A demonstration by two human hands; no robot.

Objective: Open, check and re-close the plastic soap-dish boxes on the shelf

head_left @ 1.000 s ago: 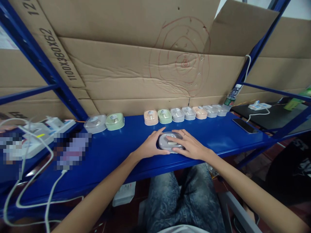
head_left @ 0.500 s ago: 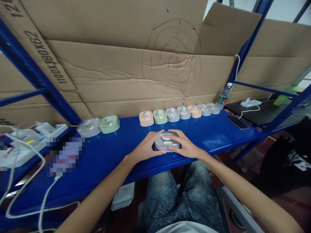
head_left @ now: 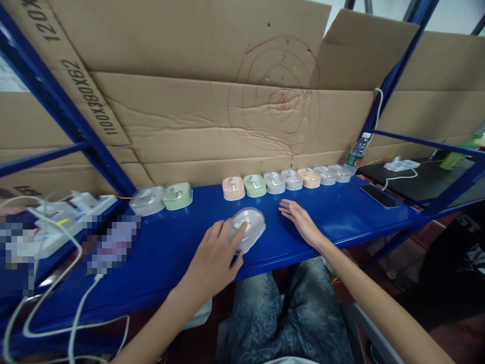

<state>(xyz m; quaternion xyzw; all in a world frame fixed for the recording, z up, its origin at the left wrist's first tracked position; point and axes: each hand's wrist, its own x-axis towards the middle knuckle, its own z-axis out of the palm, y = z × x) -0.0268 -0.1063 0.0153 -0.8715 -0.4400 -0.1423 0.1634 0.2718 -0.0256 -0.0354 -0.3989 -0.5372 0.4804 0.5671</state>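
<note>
My left hand (head_left: pixel 215 255) is closed on a small grey rounded case (head_left: pixel 250 226) and holds it tilted just above the blue shelf (head_left: pixel 170 247). To the right of the case, my right hand (head_left: pixel 301 220) lies open on the shelf, fingers stretched out, holding nothing. Behind both hands a row of several similar cases (head_left: pixel 288 180) in peach, green and grey lines the shelf's back edge. Two more cases, one clear (head_left: pixel 147 200) and one green (head_left: pixel 177 195), sit further left.
Cardboard sheets (head_left: pixel 212 116) form the back wall. White power strips (head_left: pixel 56 217) and cables (head_left: pixel 76 308) lie at the left. A phone (head_left: pixel 379 196) and a water bottle (head_left: pixel 356 150) are at the right end. Blue rack posts (head_left: pixel 64 106) frame the shelf.
My right hand has let go of the grey case and moved right onto the shelf. My left hand has lifted the case, tilted it and shifted it slightly left.
</note>
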